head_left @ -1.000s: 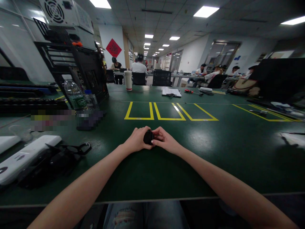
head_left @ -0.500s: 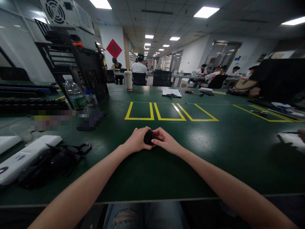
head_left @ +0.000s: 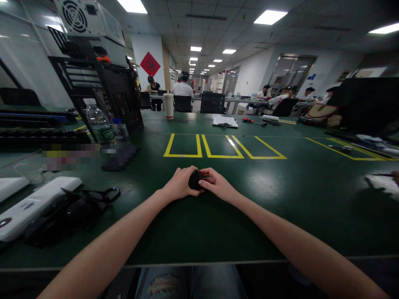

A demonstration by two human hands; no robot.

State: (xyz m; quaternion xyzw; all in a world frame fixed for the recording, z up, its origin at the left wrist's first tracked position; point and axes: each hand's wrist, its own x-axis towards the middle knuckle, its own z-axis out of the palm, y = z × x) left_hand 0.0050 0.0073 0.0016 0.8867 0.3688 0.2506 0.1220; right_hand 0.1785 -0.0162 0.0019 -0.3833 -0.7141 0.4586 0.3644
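A small, dark, rounded black object is between my two hands at the middle of the green table; its exact kind cannot be made out. My left hand curls around it from the left, thumb below and fingers over the top. From the right, my right hand pinches at its right side with thumb and fingers. Whether the fingers of that hand hold a separate small part is hidden. Beyond the hands, yellow tape outlines mark the tabletop.
At left lie a white power strip and black glasses. Behind them stand water bottles and a computer case. Further back are a cup, a clipboard and a screwdriver. Another person's hand shows at the right edge.
Both hands keep nearly the same place and grip on the black object. The view has shifted very slightly; nothing else visibly differs.
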